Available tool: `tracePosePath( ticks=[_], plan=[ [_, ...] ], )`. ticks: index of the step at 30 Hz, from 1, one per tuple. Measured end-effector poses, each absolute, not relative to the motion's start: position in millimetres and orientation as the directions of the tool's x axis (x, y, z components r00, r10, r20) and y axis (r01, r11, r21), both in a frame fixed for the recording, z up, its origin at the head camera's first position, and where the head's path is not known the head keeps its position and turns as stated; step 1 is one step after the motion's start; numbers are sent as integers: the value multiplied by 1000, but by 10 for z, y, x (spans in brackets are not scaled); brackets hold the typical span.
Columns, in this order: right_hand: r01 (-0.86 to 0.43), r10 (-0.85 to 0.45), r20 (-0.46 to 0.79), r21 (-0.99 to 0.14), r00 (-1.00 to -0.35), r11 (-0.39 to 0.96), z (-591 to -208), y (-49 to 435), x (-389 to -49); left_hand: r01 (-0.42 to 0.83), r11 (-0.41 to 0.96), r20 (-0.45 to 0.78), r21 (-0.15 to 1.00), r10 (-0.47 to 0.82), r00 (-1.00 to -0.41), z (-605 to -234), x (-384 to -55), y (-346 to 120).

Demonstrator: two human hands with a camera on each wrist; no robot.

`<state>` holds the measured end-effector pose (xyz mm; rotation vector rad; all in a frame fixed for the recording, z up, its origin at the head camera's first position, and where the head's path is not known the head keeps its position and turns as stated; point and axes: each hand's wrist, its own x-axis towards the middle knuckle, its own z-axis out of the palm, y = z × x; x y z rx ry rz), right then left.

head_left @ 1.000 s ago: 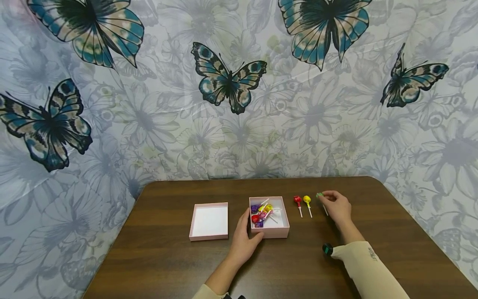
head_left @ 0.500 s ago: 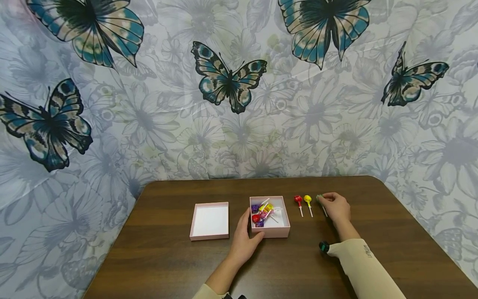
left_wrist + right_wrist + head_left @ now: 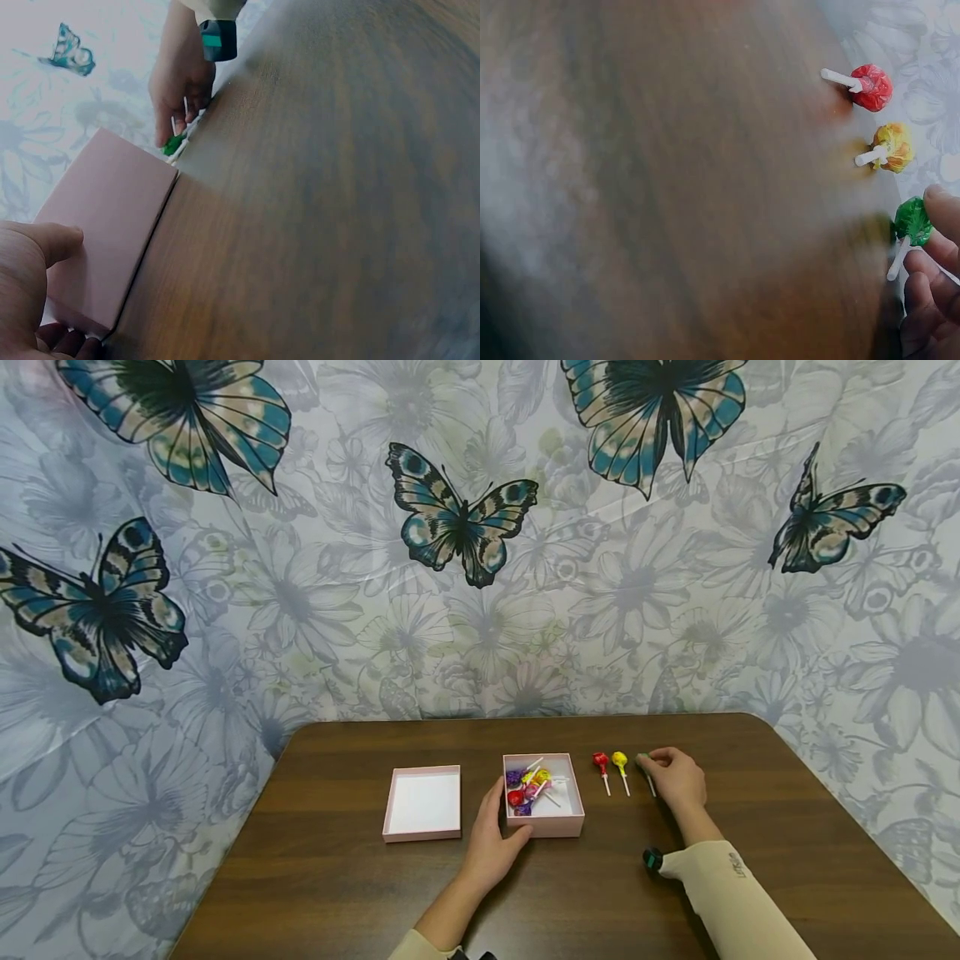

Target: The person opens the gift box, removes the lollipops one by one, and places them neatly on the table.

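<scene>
My left hand (image 3: 491, 847) grips the near left corner of an open pink box (image 3: 543, 829), thumb on its front wall and fingers along its left side. Inside the box lie several wrapped lollipops (image 3: 529, 789) in purple, red, yellow and pink. To the right, my right hand (image 3: 677, 777) pinches the head of a green lollipop (image 3: 913, 221) between thumb and fingers, its white stick pointing toward me. Beside it on the table, a yellow lollipop (image 3: 618, 760) and a red lollipop (image 3: 600, 760) lie in a row, sticks toward me.
A shallow pink lid (image 3: 422, 804) with a white inside lies left of the box. The brown wooden table (image 3: 337, 893) ends at the back against a hanging cloth (image 3: 300, 610) printed with butterflies and flowers.
The green lollipop has come down slightly and its stick has turned a little straighter, with my right hand still on it. My left hand stays in place on the box.
</scene>
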<state>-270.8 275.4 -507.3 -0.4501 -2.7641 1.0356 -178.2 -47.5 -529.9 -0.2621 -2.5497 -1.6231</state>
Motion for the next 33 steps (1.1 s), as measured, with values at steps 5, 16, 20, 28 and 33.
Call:
tracePosePath(
  ticks=[5, 16, 20, 28, 33],
  plan=[
    [194, 323, 78, -660, -943, 726, -5088, 2764, -2710, 206, 419, 185, 884, 92, -978, -5300, -1785, -477],
    [180, 345, 120, -670, -931, 720, -5106, 2753, -2677, 205, 417, 184, 886, 90, -979, -5278, -1774, -471],
    [171, 350, 132, -681, -928, 712, -5111, 2752, -2668, 203, 417, 183, 886, 88, -979, -5274, -1772, -480],
    [126, 329, 178, -679, -927, 723, -5140, 2781, -2671, 208, 420, 187, 883, 93, -978, -5276, -1778, -489],
    [97, 322, 209, -683, -923, 724, -5142, 2799, -2655, 212, 426, 189, 880, 96, -977, -5281, -1777, -484]
  ],
)
